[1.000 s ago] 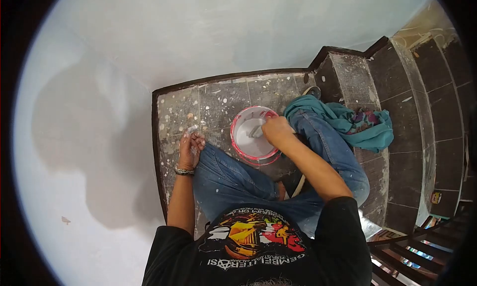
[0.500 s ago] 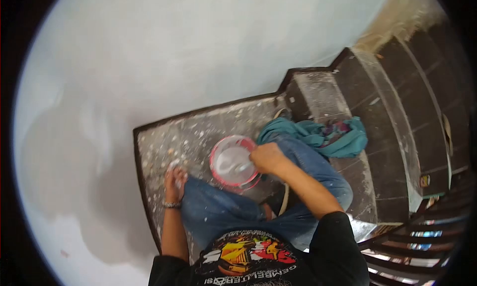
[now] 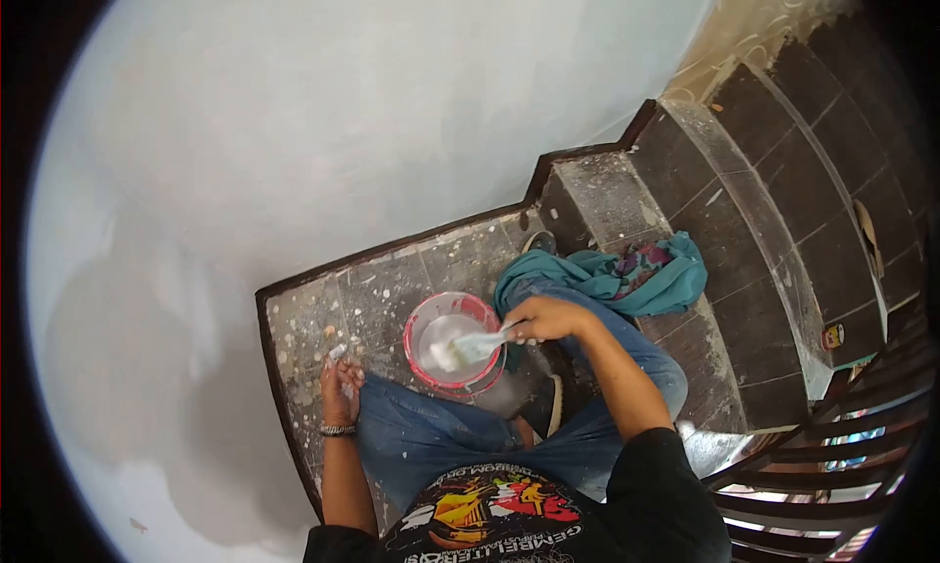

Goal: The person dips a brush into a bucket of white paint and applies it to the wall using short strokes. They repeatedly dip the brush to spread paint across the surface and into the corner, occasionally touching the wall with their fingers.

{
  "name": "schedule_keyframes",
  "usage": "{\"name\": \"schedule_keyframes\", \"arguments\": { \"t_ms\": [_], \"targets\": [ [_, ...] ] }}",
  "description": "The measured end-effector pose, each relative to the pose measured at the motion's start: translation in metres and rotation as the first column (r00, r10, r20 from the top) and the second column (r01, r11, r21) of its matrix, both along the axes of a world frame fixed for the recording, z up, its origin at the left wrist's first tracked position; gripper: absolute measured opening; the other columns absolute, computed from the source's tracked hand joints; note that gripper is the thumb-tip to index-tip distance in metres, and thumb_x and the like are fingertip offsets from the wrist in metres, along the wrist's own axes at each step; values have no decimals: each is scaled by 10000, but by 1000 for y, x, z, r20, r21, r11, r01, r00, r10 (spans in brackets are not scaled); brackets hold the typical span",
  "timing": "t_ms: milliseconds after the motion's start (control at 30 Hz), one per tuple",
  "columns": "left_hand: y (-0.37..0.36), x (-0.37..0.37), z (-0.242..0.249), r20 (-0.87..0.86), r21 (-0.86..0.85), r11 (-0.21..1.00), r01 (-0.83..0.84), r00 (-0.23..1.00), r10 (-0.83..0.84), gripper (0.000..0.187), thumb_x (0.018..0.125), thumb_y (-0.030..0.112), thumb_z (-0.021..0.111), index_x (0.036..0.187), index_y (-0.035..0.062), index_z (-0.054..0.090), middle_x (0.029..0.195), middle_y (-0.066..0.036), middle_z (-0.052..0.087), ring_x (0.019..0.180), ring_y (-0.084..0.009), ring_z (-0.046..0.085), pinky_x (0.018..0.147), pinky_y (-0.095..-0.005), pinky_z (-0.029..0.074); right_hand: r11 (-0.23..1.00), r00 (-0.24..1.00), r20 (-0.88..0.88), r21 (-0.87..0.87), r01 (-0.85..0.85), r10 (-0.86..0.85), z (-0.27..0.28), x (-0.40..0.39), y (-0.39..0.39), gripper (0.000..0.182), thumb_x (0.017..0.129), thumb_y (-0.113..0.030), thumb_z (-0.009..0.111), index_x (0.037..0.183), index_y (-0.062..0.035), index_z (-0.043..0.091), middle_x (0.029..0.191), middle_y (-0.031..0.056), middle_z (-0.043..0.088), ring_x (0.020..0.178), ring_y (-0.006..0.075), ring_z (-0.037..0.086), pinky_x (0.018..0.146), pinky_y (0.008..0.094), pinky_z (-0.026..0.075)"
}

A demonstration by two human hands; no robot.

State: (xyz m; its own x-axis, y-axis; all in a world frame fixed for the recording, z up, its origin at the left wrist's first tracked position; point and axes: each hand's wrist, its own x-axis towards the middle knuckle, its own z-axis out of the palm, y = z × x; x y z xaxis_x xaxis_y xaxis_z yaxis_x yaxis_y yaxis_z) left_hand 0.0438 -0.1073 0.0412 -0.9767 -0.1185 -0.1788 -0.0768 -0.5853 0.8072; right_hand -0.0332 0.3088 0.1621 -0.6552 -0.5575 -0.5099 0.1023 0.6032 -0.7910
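My right hand (image 3: 548,320) grips the handle of a paintbrush (image 3: 477,345), its bristles loaded with white paint. The brush head is over the round bucket (image 3: 407,338), which has a red, paint-streaked rim and white paint inside. To the left, my left hand (image 3: 342,382) rests by my knee, palm up with fingers apart and loosely bent. A small white patch (image 3: 338,351) shows right at its fingertips. The bucket stands on the floor in front of my bent legs, between the two hands.
A teal cloth (image 3: 597,274) lies beside my right knee, on the lowest step. Dark tiled stairs (image 3: 759,225) rise to the right, with a small yellow tin (image 3: 832,336) on one tread. A white wall (image 3: 362,113) borders the paint-spattered landing (image 3: 377,279); a dark railing (image 3: 832,465) runs lower right.
The paintbrush has come up out of the bucket, tilted flatter, so its white head now shows over the rim. My left hand stays by the knee, and the view has shifted slightly.
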Motion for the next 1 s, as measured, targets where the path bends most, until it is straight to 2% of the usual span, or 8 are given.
{"name": "schedule_keyframes", "arguments": {
  "t_ms": [100, 200, 367, 467, 567, 667, 767, 1000],
  "targets": [
    [-2, -1, -5, -16, 17, 1000, 17, 1000, -17, 395, 965, 388, 473, 1146, 42, 532, 850, -73, 630, 734, -147, 600, 597, -257, 479, 989, 995, 48, -121, 88, -83, -11, 10, 18, 269, 880, -281, 621, 958, -27, 668, 750, 25, 634, 601, 78, 527, 540, 232, 414],
    [-2, -1, 0, -8, 47, 998, 53, 999, -52, 402, 963, 400, 470, 1144, 48, 539, 879, -74, 631, 749, -151, 597, 634, -258, 483, 978, 979, 57, -66, 198, -195, -15, 27, 21, 253, 855, -273, 664, 945, -36, 659, 725, -13, 590, 637, 71, 513, 563, 222, 402],
    [-12, -4, -11, 35, 131, 987, 91, 995, -96, 411, 961, 418, 463, 1093, 42, 564, 931, -93, 644, 750, -162, 609, 664, -258, 499, 951, 958, -22, -125, 282, -286, -32, 56, 14, 291, 834, -242, 700, 1035, -40, 646, 916, 16, 634, 820, 116, 556, 752, 266, 439],
    [-6, -2, 6, 67, 122, 989, 79, 994, -88, 407, 960, 418, 465, 1079, 44, 574, 933, -94, 646, 755, -166, 611, 668, -257, 499, 945, 953, -132, -222, 240, -273, -45, 64, 12, 226, 864, -204, 662, 1024, -47, 634, 807, -30, 590, 716, 72, 510, 650, 232, 418],
    [-6, -4, 0, 49, 166, 982, 85, 994, -95, 409, 958, 421, 466, 1078, 48, 582, 926, -98, 647, 771, -174, 614, 671, -273, 500, 926, 953, -82, -272, 261, -293, -52, 66, 10, 216, 905, -204, 606, 1035, -34, 634, 804, -23, 598, 678, 68, 507, 616, 231, 421],
    [-10, -6, -5, 75, 235, 968, 84, 992, -104, 418, 954, 431, 467, 1073, 48, 585, 930, -99, 648, 784, -181, 613, 676, -281, 499, 952, 964, 60, -153, 267, -260, -40, 66, 7, 263, 943, -254, 542, 1040, -34, 650, 798, 26, 623, 683, 109, 534, 641, 263, 447],
    [-10, -15, 5, 106, 263, 961, 86, 987, -117, 433, 949, 445, 466, 1058, 45, 589, 939, -101, 649, 792, -190, 614, 671, -284, 497, 920, 951, 112, -242, 307, -288, -39, 69, -1, 272, 959, -263, 506, 1039, -36, 630, 752, 21, 609, 603, 115, 505, 578, 278, 435],
    [-6, -59, -3, 87, 329, 936, 128, 983, -165, 367, 952, 437, 462, 1021, 88, 552, 939, -89, 651, 789, -170, 620, 646, -283, 487, 961, 962, -100, -139, 240, -255, -75, 81, -1, 218, 932, -233, 560, 1040, -45, 587, 758, 16, 586, 636, 101, 503, 600, 265, 425]
  ]
}}
